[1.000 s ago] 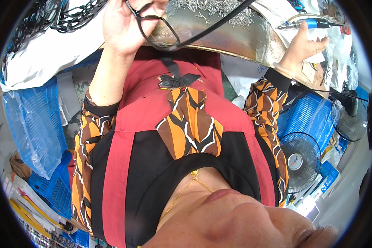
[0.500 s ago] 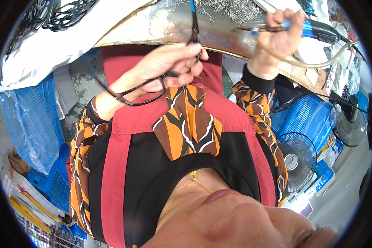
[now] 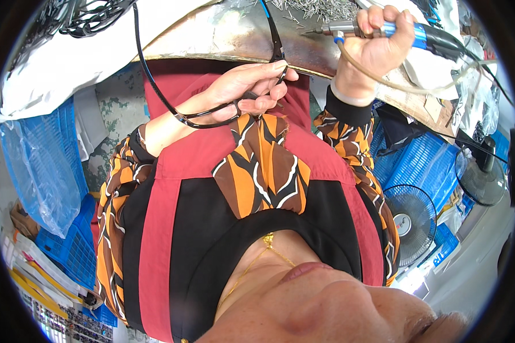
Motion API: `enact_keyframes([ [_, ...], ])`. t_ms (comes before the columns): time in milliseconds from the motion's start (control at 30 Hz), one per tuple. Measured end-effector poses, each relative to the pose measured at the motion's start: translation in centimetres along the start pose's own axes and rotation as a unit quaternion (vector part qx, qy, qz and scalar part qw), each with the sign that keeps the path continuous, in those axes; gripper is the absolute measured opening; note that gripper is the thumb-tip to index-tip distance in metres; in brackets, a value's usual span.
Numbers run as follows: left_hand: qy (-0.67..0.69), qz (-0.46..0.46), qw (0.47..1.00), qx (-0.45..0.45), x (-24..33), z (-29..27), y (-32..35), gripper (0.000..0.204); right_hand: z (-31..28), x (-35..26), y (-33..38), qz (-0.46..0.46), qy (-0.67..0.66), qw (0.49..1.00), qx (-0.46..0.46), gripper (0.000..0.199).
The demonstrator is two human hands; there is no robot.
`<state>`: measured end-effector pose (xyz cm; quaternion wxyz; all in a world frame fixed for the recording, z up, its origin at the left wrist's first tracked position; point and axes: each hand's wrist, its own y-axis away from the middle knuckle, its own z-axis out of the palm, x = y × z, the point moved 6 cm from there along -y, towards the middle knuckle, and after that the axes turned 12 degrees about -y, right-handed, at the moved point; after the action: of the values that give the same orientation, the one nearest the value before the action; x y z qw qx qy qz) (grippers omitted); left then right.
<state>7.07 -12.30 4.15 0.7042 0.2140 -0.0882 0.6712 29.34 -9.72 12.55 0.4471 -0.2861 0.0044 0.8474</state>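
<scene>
Two fans (image 3: 416, 220) stand beside blue crates (image 3: 412, 166) under the worn workbench (image 3: 234, 37).

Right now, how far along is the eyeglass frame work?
Done: nothing visibly finished. In hand: left hand grips the black eyeglass frame near the bench edge; right hand holds the powered screwdriver, its tip apart from the frame. Left: bringing tip to frame.
</scene>
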Motion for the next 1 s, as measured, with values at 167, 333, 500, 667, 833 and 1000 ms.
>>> enact_keyframes([
  [167, 0.019, 0.025, 0.999, -0.014, -0.6, -0.1, -0.6, 0.035, 2.2, -2.3, 3.7, 0.03, 0.027, 0.992, -0.12, 0.009],
  [333, 0.027, 0.024, 0.999, -0.025, -1.0, 0.0, -0.9, 0.034, 2.6, -1.1, 5.9, 0.029, 0.06, 0.994, -0.088, 0.009],
  [500, 0.038, 0.026, 0.999, -0.029, -1.0, 0.1, -0.9, 0.034, 3.1, -1.4, 6.0, 0.021, 0.044, 0.991, -0.124, 0.011],
  [667, 0.047, 0.018, 0.999, -0.008, -1.0, 0.1, -0.9, 0.035, 3.0, -1.9, 5.7, 0.016, 0.066, 0.988, -0.141, 0.013],
  [833, 0.056, 0.032, 0.998, -0.015, -0.6, 0.2, -1.0, 0.036, 2.9, -1.6, 5.6, 0.021, 0.056, 0.988, -0.141, 0.013],
  [1000, 0.053, 0.05, 0.997, -0.025, 0.0, 0.2, -1.2, 0.035, 3.1, -1.8, 5.1, 0.026, 0.056, 0.985, -0.16, 0.012],
])
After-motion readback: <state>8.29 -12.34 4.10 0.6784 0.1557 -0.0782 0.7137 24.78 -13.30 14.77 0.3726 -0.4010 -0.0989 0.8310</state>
